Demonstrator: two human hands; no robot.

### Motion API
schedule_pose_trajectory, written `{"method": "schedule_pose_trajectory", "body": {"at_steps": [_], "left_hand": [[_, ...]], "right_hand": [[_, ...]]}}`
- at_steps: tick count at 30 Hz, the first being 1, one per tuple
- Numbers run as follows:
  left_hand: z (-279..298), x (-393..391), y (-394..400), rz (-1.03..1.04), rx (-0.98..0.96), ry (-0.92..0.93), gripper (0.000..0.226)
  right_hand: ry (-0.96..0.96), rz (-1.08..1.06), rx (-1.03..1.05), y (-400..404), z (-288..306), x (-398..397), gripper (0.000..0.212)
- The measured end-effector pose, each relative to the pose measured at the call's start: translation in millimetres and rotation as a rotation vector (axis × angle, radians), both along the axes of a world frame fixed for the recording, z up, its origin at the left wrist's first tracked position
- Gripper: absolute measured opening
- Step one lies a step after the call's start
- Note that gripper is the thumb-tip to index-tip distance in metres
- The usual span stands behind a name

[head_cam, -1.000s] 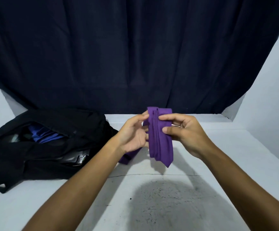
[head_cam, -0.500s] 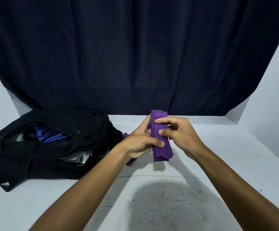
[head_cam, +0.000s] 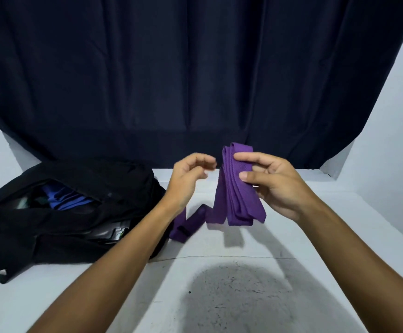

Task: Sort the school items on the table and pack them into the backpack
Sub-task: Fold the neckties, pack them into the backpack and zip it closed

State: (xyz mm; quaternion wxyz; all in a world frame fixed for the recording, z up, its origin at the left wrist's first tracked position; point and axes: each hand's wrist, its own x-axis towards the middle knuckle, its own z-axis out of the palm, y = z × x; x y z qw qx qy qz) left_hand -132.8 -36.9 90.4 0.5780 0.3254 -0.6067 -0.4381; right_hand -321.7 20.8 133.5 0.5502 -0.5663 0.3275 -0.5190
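A purple necktie (head_cam: pixel 236 195) hangs folded into several layers above the white table (head_cam: pixel 316 236). My right hand (head_cam: pixel 272 186) pinches the folded bundle near its top between thumb and fingers. The tie's loose end trails down and left onto the table beside my left wrist. My left hand (head_cam: pixel 188 179) hovers just left of the bundle, fingers loosely curled, holding nothing. The black backpack (head_cam: pixel 58 212) lies open on the left of the table, with blue cloth (head_cam: pixel 63 195) and dark items inside.
A dark curtain (head_cam: pixel 195 80) hangs behind the table. White walls close in at both sides. A grey worn patch (head_cam: pixel 239 296) marks the table's near middle, between my forearms.
My left hand has let go of the tie and drawn slightly left. The loose end has dropped onto the table. My right hand keeps the folded bundle, now raised a little.
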Motion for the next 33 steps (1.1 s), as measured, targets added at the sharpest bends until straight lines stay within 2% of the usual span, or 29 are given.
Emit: {"method": "schedule_pose_trajectory", "body": {"at_steps": [2, 4, 7, 11, 13, 18, 24, 30, 33], "left_hand": [[-3, -10, -1, -0.197, -0.038, 0.037, 0.043], [-6, -22, 4, -0.358, 0.092, 0.156, 0.043], [-19, -34, 16, -0.460, 0.259, 0.280, 0.036], [-40, -36, 32, -0.557, 0.395, 0.065, 0.045], [-44, -37, 35, -0.541, 0.443, 0.066, 0.040], [-31, -42, 26, -0.379, 0.503, 0.209, 0.023], [-23, -48, 18, -0.252, 0.543, 0.385, 0.021], [-20, -53, 18, -0.340, 0.624, 0.463, 0.032], [-20, -52, 23, -0.421, 0.493, 0.384, 0.031]], "right_hand": [[-0.021, 0.034, -0.014, 1, 8, -1, 0.035], [-0.030, 0.019, -0.042, 0, 14, -3, 0.034], [-0.061, -0.080, -0.088, -3, 22, -9, 0.034], [-0.131, -0.245, -0.137, -11, 28, -21, 0.035], [-0.166, -0.257, -0.108, -14, 27, -23, 0.034], [-0.132, -0.176, -0.029, -10, 14, -18, 0.033], [-0.064, -0.143, 0.015, -8, -4, -7, 0.033], [0.047, -0.254, -0.005, -13, -20, 0, 0.034], [0.103, -0.307, -0.061, -15, -21, 1, 0.036]]}}
